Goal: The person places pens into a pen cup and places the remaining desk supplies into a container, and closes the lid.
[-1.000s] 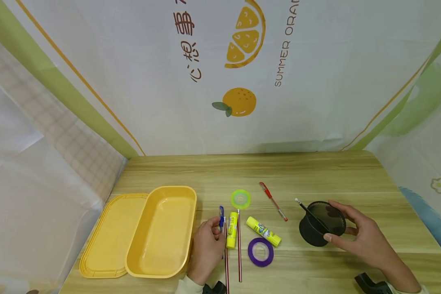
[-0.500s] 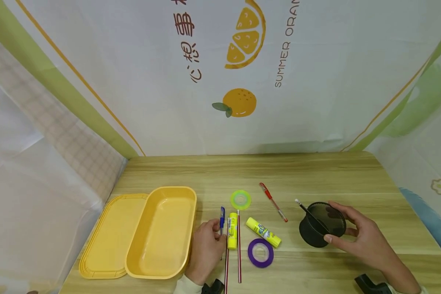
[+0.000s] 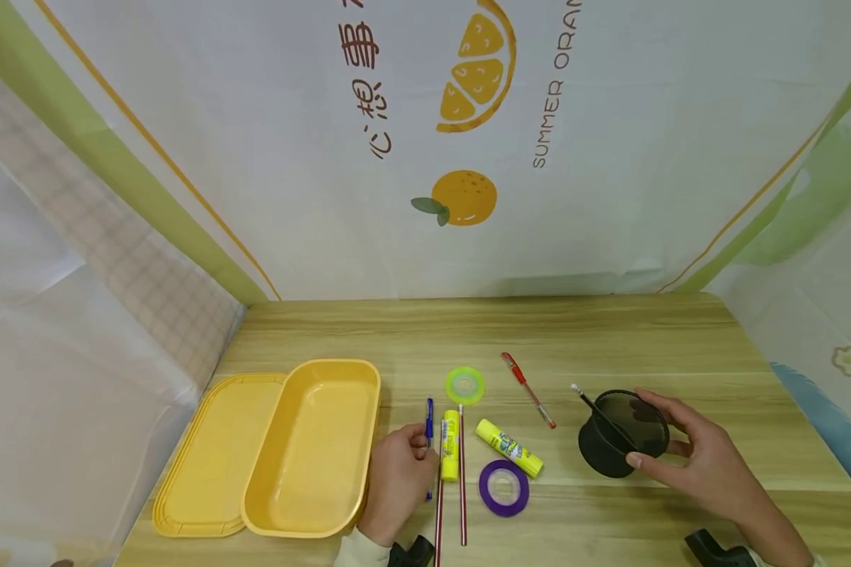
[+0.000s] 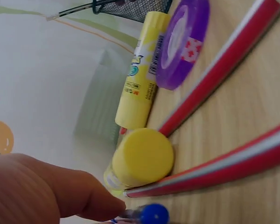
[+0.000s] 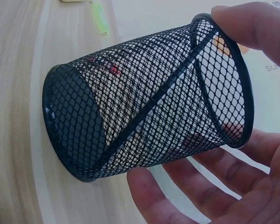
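My left hand [image 3: 400, 480] bends its fingers around the middle of a blue pen [image 3: 429, 416], which lies lengthwise just right of the yellow box. In the left wrist view the thumb reaches the pen's blue end [image 4: 154, 214]. Two red striped pencils [image 3: 462, 496] and a yellow glue stick [image 3: 450, 445] lie close beside it. My right hand [image 3: 698, 457] grips a black mesh pen holder [image 5: 144, 102], thumb at the rim and fingers along the far side. A black pencil [image 3: 590, 403] with a white eraser leans out of the holder.
A yellow plastic box [image 3: 319, 449] overlaps its lid [image 3: 213, 465] on the left. Mid-table lie a second glue stick [image 3: 509, 448], a purple tape roll [image 3: 488, 504], a green tape roll [image 3: 450, 385] and a red pen [image 3: 521, 376]. A printed cloth [image 3: 581, 220] hangs behind.
The pencil nearest the left hand has shifted slightly right, against the upright-lying glue stick. The blue pen has turned slightly under the left fingers. The right hand and pen holder stay put.
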`<state>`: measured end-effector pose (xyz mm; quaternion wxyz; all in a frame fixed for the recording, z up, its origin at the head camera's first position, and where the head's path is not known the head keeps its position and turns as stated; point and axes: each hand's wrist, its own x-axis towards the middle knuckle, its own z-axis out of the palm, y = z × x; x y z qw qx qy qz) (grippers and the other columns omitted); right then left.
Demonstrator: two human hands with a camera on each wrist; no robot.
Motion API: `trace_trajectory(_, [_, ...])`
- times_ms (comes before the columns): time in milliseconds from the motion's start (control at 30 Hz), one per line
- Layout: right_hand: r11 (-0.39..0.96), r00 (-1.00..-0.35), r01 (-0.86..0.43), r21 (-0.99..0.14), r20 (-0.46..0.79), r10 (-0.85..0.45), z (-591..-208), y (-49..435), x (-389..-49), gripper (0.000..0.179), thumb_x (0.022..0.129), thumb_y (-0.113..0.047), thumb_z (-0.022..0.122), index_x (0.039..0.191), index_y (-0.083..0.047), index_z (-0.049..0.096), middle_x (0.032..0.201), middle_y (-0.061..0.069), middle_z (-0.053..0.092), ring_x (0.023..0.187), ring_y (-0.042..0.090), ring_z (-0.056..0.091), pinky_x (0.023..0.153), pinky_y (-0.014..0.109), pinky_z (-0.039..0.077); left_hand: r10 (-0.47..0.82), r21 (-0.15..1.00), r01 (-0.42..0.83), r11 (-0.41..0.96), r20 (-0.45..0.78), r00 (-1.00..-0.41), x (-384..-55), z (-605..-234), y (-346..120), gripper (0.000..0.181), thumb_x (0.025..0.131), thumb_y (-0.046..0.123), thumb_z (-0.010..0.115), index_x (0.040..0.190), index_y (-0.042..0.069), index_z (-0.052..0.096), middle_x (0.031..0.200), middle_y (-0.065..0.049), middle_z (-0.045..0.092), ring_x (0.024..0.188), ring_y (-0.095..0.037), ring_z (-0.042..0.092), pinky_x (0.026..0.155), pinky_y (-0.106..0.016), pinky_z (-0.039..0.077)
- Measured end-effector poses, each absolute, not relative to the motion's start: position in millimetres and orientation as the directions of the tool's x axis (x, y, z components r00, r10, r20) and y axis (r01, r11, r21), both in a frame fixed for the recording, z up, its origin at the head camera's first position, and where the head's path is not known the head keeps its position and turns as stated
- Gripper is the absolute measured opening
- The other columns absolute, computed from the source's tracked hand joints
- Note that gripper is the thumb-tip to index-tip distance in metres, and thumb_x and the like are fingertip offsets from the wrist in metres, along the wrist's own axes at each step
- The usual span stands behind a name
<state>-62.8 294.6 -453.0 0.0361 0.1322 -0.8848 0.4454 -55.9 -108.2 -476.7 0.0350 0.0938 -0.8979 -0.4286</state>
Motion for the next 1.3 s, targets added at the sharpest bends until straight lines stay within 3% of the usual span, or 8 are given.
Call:
trace_trajectory(467, [0.576, -0.963, -0.266, -0.773, 0.181, -0.201, -452.6, 297.9, -62.4, 0.085, 0.086, -0.011, 0.089, 0.159, -0.019, 0.048, 0.144, -0.031, 0.047, 0.122, -0.019, 0.05, 0.078, 0.019, 0.06, -0.156, 0.887, -0.119, 0.445, -0.054, -0.986, -53.7, -470.4, -105.0, 0.041, 0.085, -0.002, 0.073, 0.126, -0.007, 0.071, 0.102, -0.01, 0.076, 0.085, -0.016, 0.074, 0.071, -0.024, 0.061])
trace_trajectory(767, [0.574, -0.958, -0.282, -0.769, 0.196, -0.208, -451.8, 298.6, -63.1, 0.085, 0.085, -0.01, 0.089, 0.159, -0.02, 0.048, 0.144, -0.031, 0.048, 0.122, -0.018, 0.05, 0.078, 0.018, 0.06, -0.115, 0.968, -0.122, 0.218, -0.099, -0.988, -56.2, -462.3, -102.2, 0.049, 0.087, -0.002, 0.073, 0.135, -0.006, 0.064, 0.122, -0.022, 0.072, 0.095, -0.024, 0.073, 0.076, -0.025, 0.062])
trace_trajectory(1067, [0.566, -0.958, -0.28, -0.776, 0.19, -0.213, -451.0, 296.3, -64.3, 0.084, 0.086, -0.01, 0.089, 0.159, -0.018, 0.048, 0.144, -0.028, 0.049, 0.122, -0.017, 0.051, 0.079, 0.019, 0.06, -0.039, 0.979, -0.201, -0.031, -0.202, -0.979, -58.0, -457.7, -99.1, 0.051, 0.091, 0.0, 0.073, 0.14, -0.003, 0.061, 0.126, -0.026, 0.071, 0.1, -0.023, 0.074, 0.075, -0.028, 0.064])
trace_trajectory(1300, [0.57, -0.959, -0.275, -0.774, 0.182, -0.216, -451.8, 295.8, -64.3, 0.083, 0.086, -0.011, 0.089, 0.159, -0.017, 0.048, 0.144, -0.031, 0.048, 0.123, -0.019, 0.049, 0.078, 0.02, 0.061, -0.018, 0.971, -0.216, -0.102, -0.218, -0.976, -55.8, -454.7, -96.4, 0.056, 0.092, 0.0, 0.075, 0.145, -0.002, 0.056, 0.127, -0.025, 0.069, 0.099, -0.021, 0.074, 0.078, -0.035, 0.066])
